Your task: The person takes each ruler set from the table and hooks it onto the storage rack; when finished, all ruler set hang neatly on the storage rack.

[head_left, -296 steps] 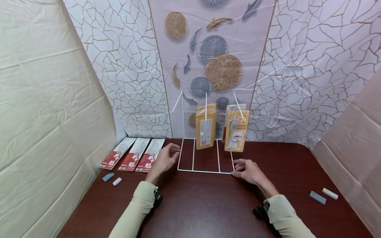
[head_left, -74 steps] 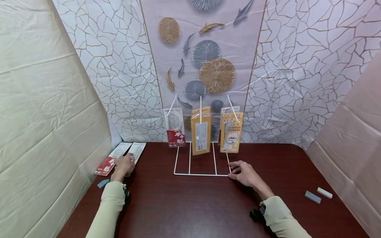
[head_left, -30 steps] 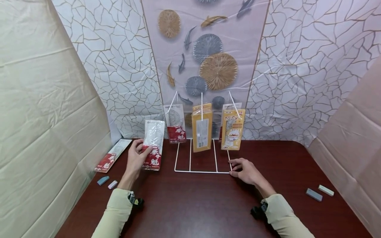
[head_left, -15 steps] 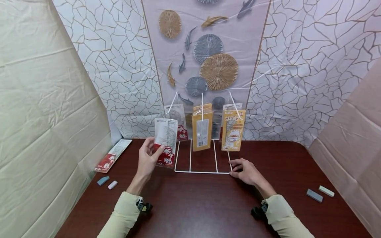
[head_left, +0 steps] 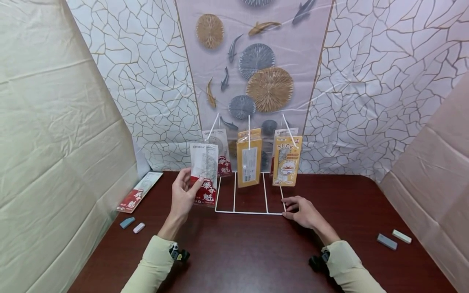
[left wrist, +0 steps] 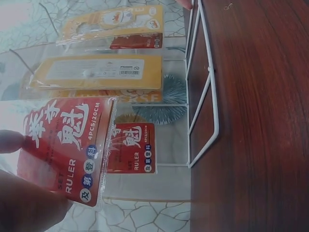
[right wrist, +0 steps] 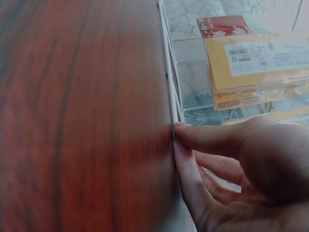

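My left hand (head_left: 185, 193) pinches a packaged ruler set (head_left: 204, 175), white above and red below, with the thumb across its front. The pack is upright, its top close to the left hook of a white wire rack (head_left: 250, 213). Another ruler set (left wrist: 137, 150) hangs on that hook, partly hidden behind the held one. My right hand (head_left: 303, 211) pinches the rack's front right corner; in the right wrist view thumb and finger (right wrist: 186, 157) close on the wire. Yellow packs (head_left: 249, 162) hang on the middle hook, and a yellow duck pack (head_left: 287, 162) fronts the right hook.
One more ruler set (head_left: 140, 192) lies flat at the table's left. Near it are a blue eraser-like block (head_left: 127, 222) and a small white one (head_left: 139, 228). Grey (head_left: 386, 241) and pale (head_left: 402, 236) blocks lie at the right. A patterned cloth (head_left: 256, 61) stands behind.
Since 2.5 seconds ago my left hand has picked up a ruler set from the left and brought it right to the left hook. Earlier, another ruler set was hung there. My right hand stays on the rack.
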Action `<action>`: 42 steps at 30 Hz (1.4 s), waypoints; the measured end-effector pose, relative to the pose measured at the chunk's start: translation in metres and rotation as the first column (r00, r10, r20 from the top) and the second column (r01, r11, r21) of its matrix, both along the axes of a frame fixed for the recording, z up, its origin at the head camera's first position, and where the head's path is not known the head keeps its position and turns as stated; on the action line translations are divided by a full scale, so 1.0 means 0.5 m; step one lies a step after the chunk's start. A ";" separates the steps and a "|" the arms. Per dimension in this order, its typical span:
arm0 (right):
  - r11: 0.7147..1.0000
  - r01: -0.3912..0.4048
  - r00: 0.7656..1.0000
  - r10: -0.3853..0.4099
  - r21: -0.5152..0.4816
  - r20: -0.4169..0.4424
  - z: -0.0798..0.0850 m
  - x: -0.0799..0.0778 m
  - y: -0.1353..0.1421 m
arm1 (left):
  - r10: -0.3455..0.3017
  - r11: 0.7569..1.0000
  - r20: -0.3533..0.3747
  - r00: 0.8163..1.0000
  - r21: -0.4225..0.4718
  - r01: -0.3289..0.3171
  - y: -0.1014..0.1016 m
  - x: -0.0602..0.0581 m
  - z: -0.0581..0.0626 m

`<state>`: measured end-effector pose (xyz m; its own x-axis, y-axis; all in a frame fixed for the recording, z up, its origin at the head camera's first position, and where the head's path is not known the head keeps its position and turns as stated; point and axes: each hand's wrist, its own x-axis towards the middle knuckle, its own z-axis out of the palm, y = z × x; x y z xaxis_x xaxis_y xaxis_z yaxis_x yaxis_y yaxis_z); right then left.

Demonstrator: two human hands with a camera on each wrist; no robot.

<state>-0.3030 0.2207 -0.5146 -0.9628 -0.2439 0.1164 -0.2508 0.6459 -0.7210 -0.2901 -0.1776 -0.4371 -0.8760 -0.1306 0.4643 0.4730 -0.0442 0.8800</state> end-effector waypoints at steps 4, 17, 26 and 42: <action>1.000 0.011 1.000 -0.011 -0.004 0.001 0.001 0.000 0.001 | -0.009 1.000 0.009 1.000 0.002 0.009 0.005 -0.009 -0.005; 1.000 0.023 1.000 -0.022 -0.014 0.012 0.001 -0.003 0.010 | 0.011 0.999 0.055 0.998 0.033 -0.013 0.023 -0.053 -0.018; 0.999 0.029 0.999 -0.028 -0.022 0.036 0.001 -0.004 0.012 | 0.020 0.997 0.084 0.996 0.071 -0.026 0.037 -0.099 -0.033; 0.999 0.022 0.999 -0.020 -0.048 0.041 0.002 -0.006 0.011 | 0.038 0.998 0.109 0.993 0.049 -0.043 0.039 -0.149 -0.033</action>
